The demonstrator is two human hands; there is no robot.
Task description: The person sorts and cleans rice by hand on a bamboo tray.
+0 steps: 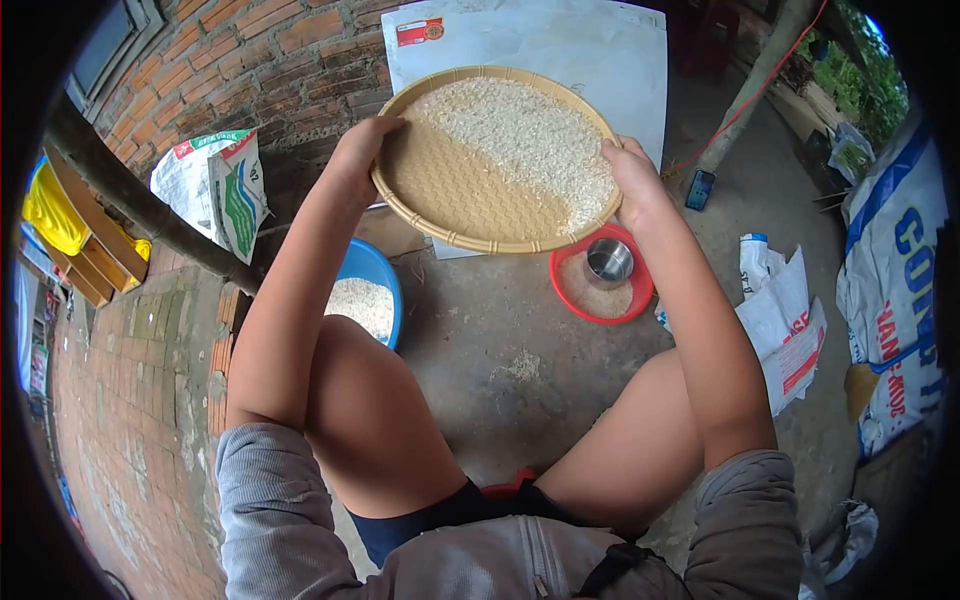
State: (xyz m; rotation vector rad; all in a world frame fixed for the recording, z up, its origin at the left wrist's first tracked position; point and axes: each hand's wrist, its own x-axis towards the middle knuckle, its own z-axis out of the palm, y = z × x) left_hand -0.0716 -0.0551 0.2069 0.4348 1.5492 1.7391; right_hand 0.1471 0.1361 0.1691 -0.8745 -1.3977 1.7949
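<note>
A round woven bamboo winnowing basket (440, 190) is held up in front of me above the floor. Pale rice grains (525, 130) are heaped over its far and right part, while the weave shows bare at the near left. My left hand (362, 150) is closed round the basket's left rim. On the opposite rim my right hand (634, 180) has its thumb over the top and its fingers under the edge, partly hidden. Below to the left stands a blue basin (396, 300) with pale grain in it. Under the basket's right side sits a red basin (640, 300) with grain and a metal bowl (609, 261).
A white board (540, 40) stands behind the basket. A phone (700, 190) lies on the concrete floor, near a slanting pole (750, 100). White sacks (785, 320) lie at the right; another printed sack (210, 185) rests by the brick wall (290, 70). A few grains (522, 365) are spilled between my legs.
</note>
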